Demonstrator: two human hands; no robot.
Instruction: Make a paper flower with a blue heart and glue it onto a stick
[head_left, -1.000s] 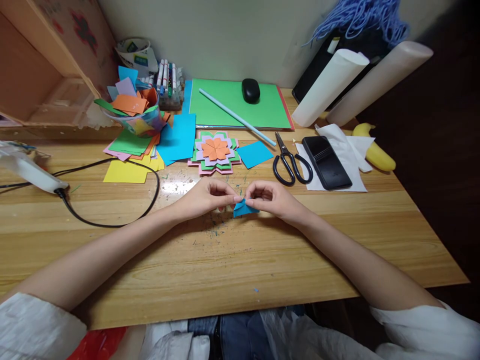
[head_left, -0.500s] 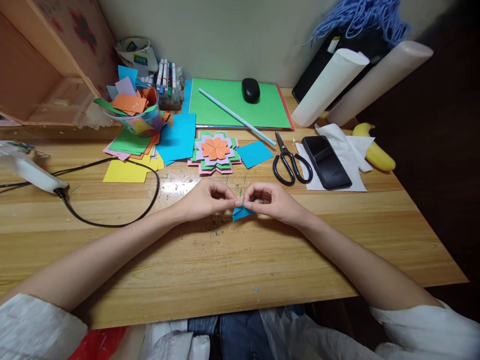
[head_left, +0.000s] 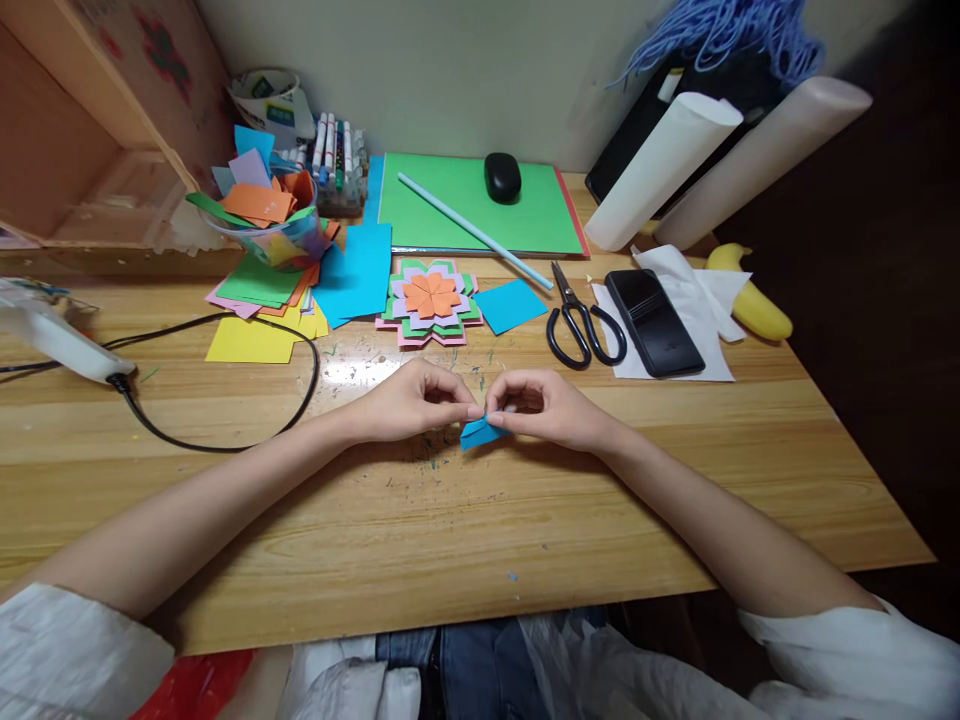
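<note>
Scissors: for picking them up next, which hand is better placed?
Likely the right hand. The scissors lie ahead and slightly right of it; the left hand is farther off. Both pinch the folded blue paper, so the right would first need to let go.

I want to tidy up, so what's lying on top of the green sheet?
A black mouse and a pale blue stick lie on the green sheet; the stick's near end reaches past the sheet's front edge. Whatever is beneath the mouse is covered.
</note>
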